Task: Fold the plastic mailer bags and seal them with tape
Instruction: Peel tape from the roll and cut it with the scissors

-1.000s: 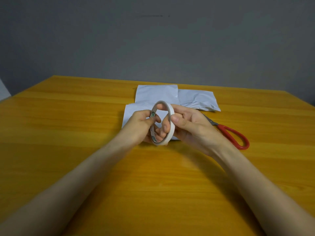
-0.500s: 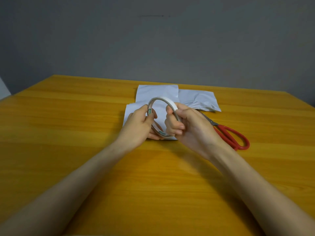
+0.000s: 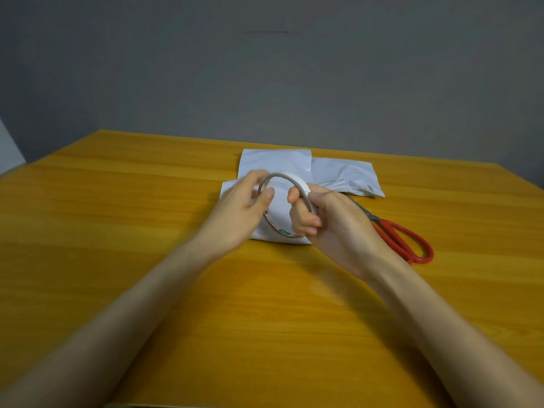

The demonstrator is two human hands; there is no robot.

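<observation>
- The left hand [image 3: 238, 207] is pinching the left rim of the white tape roll [image 3: 297, 180], with the thumb pressing on the near side and the other fingers curling over the far side.
- The right hand [image 3: 332, 222] is gripping the right side of the roll, its fingers curling through the hole and closing round the band.
- The roll is standing on edge between the two hands, its hole facing roughly towards the person. Printed marks are showing on the inner core at the lower left.
- Whether the roll's lower edge is touching anything under it cannot be told.
- A folded white mailer bag [image 3: 278, 212] is lying flat on the wooden table [image 3: 147, 231] right behind the hands and is showing through the roll's hole. The hands are hiding much of it, so its long axis cannot be told.
- A second mailer bag [image 3: 276, 161] is lying just beyond it. A third, crumpled mailer bag [image 3: 344, 175] is sitting to the right with its long axis running left to right.
- Red-handled scissors [image 3: 403, 240] are lying to the right of the right hand, blades pointing far-left under it and handles towards the near right.
</observation>
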